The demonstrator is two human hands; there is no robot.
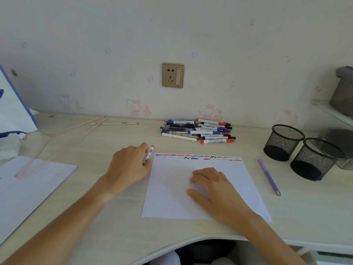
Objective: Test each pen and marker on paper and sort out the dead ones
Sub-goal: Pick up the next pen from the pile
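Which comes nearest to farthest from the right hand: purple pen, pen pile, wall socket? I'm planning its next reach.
From the right hand, in the head view:
1. Pen pile, straight beyond the sheet; the purple pen, off to the right, is too close to call against it.
2. Wall socket, up on the wall, clearly farthest.

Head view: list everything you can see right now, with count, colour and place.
test paper: one, white, scribbles along far edge, desk centre
red marker: one, left of paper
pen pile: many, mostly blue, red, black, near wall
purple pen: one, right of paper
mesh cups: two, black, far right
second sheet: one, white, left
socket: one, gold, wall
left hand: grips red marker
right hand: flat on test paper
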